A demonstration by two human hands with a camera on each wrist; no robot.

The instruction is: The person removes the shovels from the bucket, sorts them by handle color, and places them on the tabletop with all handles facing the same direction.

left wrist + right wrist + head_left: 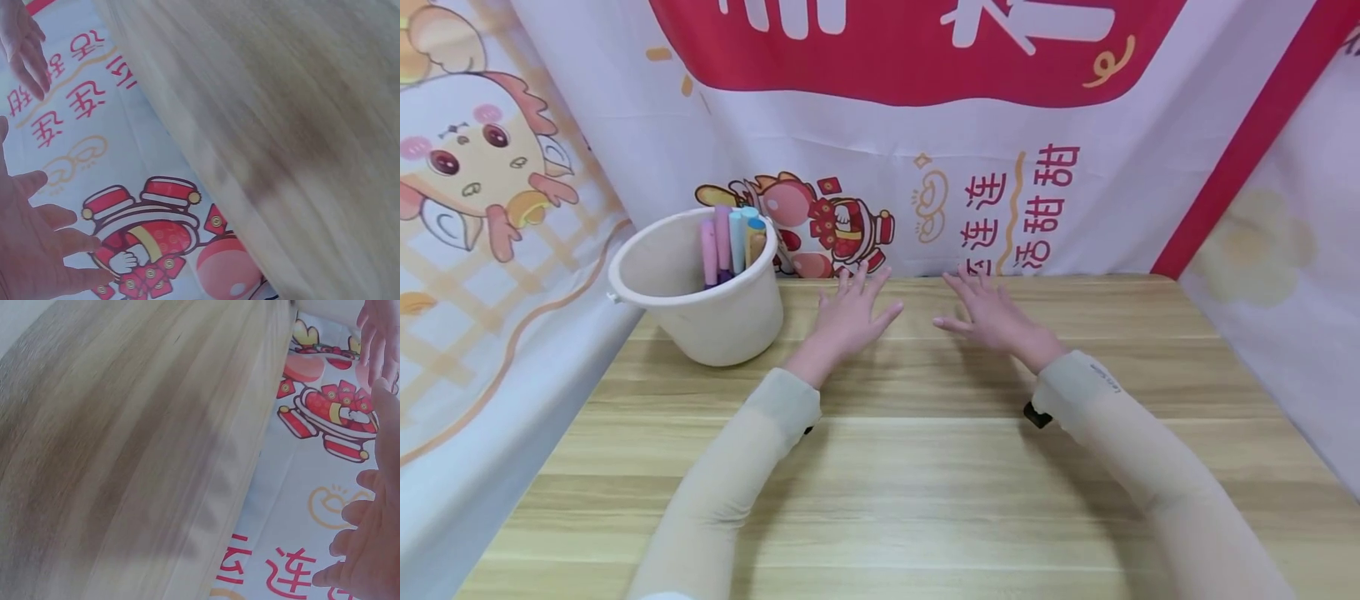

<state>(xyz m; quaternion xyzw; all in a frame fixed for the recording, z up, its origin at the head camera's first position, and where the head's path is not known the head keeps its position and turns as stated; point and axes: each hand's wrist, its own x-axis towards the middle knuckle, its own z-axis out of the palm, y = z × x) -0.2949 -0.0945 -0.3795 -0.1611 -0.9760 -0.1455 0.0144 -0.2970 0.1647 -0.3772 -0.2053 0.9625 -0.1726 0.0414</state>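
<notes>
Both hands hover over the far part of the wooden table (880, 483), palms down with fingers spread. My left hand (848, 321) holds nothing; it is to the right of a white bucket (722, 325), apart from it. Inside the bucket stand several marker pens (737, 237) in pink, light blue and orange. My right hand (992, 317) is likewise bare, a short gap to the right of the left one. In the left wrist view the left hand's fingers (78, 240) appear before the printed cloth. Shadows of the hands fall on the tabletop.
A white cloth (880, 167) with red print hangs behind the table's far edge. Another cloth (482, 192) with a cartoon figure covers the left side, and pale cloth (1285, 250) hangs at the right. The bucket stands at the far left corner.
</notes>
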